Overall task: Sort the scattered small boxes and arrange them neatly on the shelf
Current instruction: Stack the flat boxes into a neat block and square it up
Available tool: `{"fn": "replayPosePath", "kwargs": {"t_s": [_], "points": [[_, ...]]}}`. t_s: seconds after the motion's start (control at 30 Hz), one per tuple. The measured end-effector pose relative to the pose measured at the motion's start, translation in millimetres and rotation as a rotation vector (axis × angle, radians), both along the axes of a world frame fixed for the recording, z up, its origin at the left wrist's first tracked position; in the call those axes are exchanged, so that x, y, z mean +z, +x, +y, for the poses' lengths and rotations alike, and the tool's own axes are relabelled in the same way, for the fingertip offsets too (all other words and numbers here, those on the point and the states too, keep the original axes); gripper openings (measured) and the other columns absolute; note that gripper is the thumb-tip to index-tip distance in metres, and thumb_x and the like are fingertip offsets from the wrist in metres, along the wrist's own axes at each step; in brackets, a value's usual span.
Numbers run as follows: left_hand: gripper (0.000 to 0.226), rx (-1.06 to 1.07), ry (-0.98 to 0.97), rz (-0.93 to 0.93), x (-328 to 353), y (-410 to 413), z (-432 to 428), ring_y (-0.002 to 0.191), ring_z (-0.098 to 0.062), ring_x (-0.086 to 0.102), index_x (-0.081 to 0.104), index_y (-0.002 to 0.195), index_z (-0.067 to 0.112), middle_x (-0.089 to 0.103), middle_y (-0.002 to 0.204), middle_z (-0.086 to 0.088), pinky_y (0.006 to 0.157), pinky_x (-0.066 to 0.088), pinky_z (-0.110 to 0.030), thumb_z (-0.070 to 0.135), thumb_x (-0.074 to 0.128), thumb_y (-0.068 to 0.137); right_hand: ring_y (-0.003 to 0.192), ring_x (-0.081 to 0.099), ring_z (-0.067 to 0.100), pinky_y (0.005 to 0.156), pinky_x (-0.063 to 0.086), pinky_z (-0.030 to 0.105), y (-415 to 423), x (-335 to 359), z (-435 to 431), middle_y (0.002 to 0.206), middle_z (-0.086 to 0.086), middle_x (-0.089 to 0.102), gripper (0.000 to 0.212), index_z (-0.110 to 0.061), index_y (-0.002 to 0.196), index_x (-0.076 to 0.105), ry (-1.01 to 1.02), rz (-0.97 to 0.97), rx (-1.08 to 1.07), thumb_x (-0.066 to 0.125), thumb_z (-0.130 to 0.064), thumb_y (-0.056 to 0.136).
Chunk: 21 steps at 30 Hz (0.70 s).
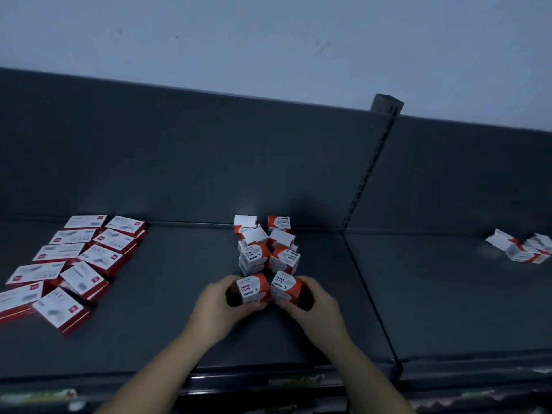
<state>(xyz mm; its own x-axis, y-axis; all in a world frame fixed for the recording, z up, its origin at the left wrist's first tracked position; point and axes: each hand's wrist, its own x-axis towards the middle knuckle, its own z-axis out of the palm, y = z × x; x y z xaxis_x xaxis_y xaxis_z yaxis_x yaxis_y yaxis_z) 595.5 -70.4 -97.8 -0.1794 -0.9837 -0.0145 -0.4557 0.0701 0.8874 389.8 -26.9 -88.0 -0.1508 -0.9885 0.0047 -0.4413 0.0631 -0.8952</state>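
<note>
On the dark shelf (185,309), my left hand (219,303) grips a small orange-and-white paper clip box (252,288). My right hand (313,303) grips a second paper clip box (285,286) right beside it. Both boxes rest on the shelf at the near end of two short rows of the same small boxes (267,249) that run back toward the rear panel. Some boxes in those rows sit crooked or tipped.
Several larger flat red-and-white boxes (74,264) lie in two slanted rows at the left. A loose heap of small boxes (522,249) sits on the neighbouring shelf section at the right. A slotted upright post (370,174) divides the rear panel. The shelf's front edge (268,380) runs below my wrists.
</note>
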Motion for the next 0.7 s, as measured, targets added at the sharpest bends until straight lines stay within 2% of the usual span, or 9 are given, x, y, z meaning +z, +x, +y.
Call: {"fn": "replayPosePath", "kwargs": {"t_s": [0.13,0.33,0.4,0.5,0.6,0.7], "points": [[0.042,0.009,-0.042,-0.14,2,-3,-18,0.087,0.0,0.058,0.063,0.095,0.032,0.063,0.092,0.013,0.068,0.044,-0.019,0.053,0.083,0.065,0.096,0.06,-0.011,0.079,0.046,0.006,4,1,-14,0.103,-0.022,0.068,0.038,-0.033,0.112,0.063,-0.018,0.077,-0.039,0.08,-0.036,0.079],[0.045,0.017,-0.036,-0.258,3,-7,-30,0.079,-0.001,0.057,0.053,0.087,0.03,0.06,0.088,0.011,0.062,0.043,-0.022,0.063,0.076,0.068,0.091,0.059,-0.002,0.077,0.049,0.017,5,-2,-30,0.098,-0.014,0.064,0.031,-0.03,0.101,0.06,0.006,0.237,-0.076,0.078,-0.042,0.079],[0.048,0.029,-0.04,-0.295,4,-8,-30,0.077,-0.001,0.055,0.049,0.083,0.028,0.058,0.086,0.01,0.059,0.042,-0.023,0.065,0.075,0.067,0.093,0.058,0.001,0.08,0.049,0.02,4,-3,-32,0.1,-0.012,0.062,0.033,-0.03,0.103,0.058,0.011,0.289,-0.065,0.077,-0.043,0.079],[0.052,0.054,-0.035,-0.254,7,-9,-29,0.076,-0.001,0.054,0.047,0.085,0.026,0.055,0.087,0.01,0.056,0.037,-0.022,0.063,0.077,0.066,0.1,0.054,0.003,0.086,0.046,0.021,-1,0,-32,0.106,-0.012,0.057,0.045,-0.03,0.112,0.057,0.057,0.335,-0.007,0.076,-0.05,0.077],[0.049,0.107,-0.125,-0.207,13,-7,-33,0.089,-0.011,0.055,0.05,0.1,0.023,0.053,0.099,0.007,0.069,0.042,-0.026,0.063,0.066,0.077,0.106,0.053,0.0,0.09,0.043,0.016,-15,12,-27,0.115,-0.014,0.054,0.054,-0.031,0.125,0.056,0.079,0.337,0.063,0.072,-0.055,0.079],[0.034,0.08,-0.257,-0.214,26,-14,-37,0.11,-0.018,0.053,0.055,0.119,0.018,0.056,0.115,0.002,0.087,0.042,-0.03,0.039,0.057,0.093,0.12,0.048,0.001,0.1,0.036,0.013,-38,20,-22,0.131,-0.014,0.049,0.06,-0.028,0.138,0.048,0.068,0.442,0.141,0.069,-0.046,0.086]]}}
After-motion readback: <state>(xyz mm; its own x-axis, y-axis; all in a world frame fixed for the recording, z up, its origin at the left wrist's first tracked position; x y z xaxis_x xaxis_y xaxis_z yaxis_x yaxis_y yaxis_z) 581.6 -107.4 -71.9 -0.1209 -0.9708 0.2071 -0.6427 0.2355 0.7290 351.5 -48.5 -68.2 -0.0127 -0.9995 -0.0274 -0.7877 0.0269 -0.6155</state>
